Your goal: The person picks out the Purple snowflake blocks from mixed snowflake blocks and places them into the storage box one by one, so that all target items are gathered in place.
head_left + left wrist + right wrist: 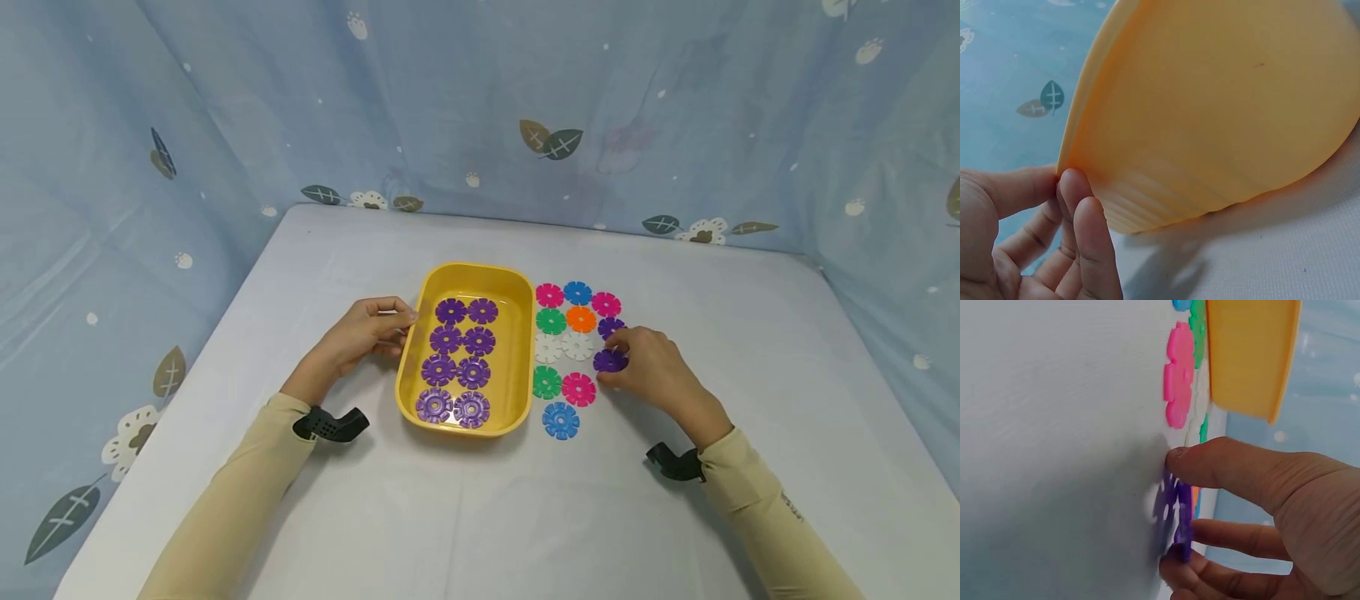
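Observation:
In the head view my left hand pinches the left rim of a yellow tray between thumb and fingers. The left wrist view shows the thumb and fingertips on that rim. Several purple notched flower discs lie in the tray in two columns. To the right of it my right hand pinches a purple notched flower disc by its edges. The right wrist view shows this purple disc between thumb and fingers, close to the tabletop. Another purple disc, partly covered by the fingers, lies just beyond.
Beside the tray's right wall lie flat discs: pink, blue, green, orange and white. The white table meets a blue patterned curtain at its back. Each wrist wears a black mount.

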Demonstrator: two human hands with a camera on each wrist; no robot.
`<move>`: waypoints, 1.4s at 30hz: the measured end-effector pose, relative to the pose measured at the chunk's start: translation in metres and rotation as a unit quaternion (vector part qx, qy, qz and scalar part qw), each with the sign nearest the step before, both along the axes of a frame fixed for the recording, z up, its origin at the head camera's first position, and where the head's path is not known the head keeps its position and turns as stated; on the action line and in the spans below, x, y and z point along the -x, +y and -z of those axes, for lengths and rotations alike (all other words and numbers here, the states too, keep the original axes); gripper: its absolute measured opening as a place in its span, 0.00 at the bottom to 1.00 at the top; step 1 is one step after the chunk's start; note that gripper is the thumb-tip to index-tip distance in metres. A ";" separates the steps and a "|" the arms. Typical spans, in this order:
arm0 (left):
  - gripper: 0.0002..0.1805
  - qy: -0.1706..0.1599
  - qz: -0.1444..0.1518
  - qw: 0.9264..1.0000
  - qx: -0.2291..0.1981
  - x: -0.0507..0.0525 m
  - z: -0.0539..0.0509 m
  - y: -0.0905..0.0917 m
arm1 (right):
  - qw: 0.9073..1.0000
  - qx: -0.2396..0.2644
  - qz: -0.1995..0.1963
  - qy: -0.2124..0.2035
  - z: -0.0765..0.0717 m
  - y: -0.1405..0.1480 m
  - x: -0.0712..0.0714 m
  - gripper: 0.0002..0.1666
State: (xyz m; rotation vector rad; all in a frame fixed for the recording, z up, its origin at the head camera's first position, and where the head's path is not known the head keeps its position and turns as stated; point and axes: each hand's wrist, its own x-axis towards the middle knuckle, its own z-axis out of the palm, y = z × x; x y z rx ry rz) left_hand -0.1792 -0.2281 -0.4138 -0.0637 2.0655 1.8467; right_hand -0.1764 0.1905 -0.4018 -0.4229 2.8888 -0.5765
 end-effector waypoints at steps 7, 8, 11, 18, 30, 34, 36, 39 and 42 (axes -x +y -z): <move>0.17 0.001 -0.002 1.000 0.000 0.000 -0.001 0.000 | 1.000 -0.010 -0.011 0.022 0.003 0.004 -0.001 0.31; 0.16 0.001 -0.002 1.000 0.000 0.000 -0.001 -0.001 | 1.000 -0.010 -0.010 0.023 0.004 0.004 -0.001 0.31; 0.15 0.000 -0.001 1.000 -0.004 0.000 -0.001 0.000 | 0.999 -0.012 -0.009 0.033 0.005 0.005 -0.002 0.31; 0.13 0.000 -0.001 1.000 -0.011 -0.002 -0.001 -0.001 | 0.998 0.018 -0.009 0.058 -0.001 0.007 -0.003 0.29; 0.15 0.002 0.002 1.000 -0.005 -0.002 -0.001 0.000 | 0.987 0.094 -0.015 0.128 -0.011 0.005 -0.003 0.27; 0.15 0.002 0.001 1.000 -0.006 -0.002 -0.001 0.000 | 0.983 0.114 -0.022 0.141 -0.015 0.002 -0.002 0.26; 0.15 0.001 0.000 1.000 -0.007 -0.002 -0.001 0.000 | 0.982 0.120 -0.026 0.144 -0.017 0.000 -0.001 0.25; 0.14 -0.002 -0.002 1.000 -0.009 -0.002 -0.001 0.000 | 0.980 0.128 -0.032 0.146 -0.021 -0.003 -0.001 0.24; 0.14 -0.005 -0.004 1.000 -0.012 -0.002 -0.001 0.000 | 0.979 0.135 -0.039 0.149 -0.026 -0.007 0.000 0.24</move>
